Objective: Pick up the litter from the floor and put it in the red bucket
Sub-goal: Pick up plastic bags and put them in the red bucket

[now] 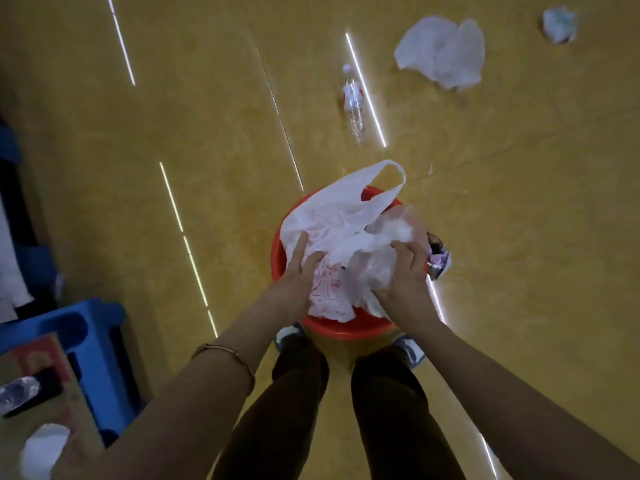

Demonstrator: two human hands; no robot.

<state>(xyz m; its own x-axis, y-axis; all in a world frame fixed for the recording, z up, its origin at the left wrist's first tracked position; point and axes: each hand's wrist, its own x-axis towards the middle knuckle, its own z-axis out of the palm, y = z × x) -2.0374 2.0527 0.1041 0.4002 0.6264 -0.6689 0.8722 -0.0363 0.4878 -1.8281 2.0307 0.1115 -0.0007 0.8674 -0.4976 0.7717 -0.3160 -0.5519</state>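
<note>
Now stuffing plastic bags into the red bucket: left hand pressing flat, right hand gripping; bottle likely next.

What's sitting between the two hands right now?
Head view: crumpled white plastic bags, piled in the red bucket, fill the gap between left hand and right hand.

Left hand presses white plastic bags into the red bucket; right hand seems to grip them.
</note>
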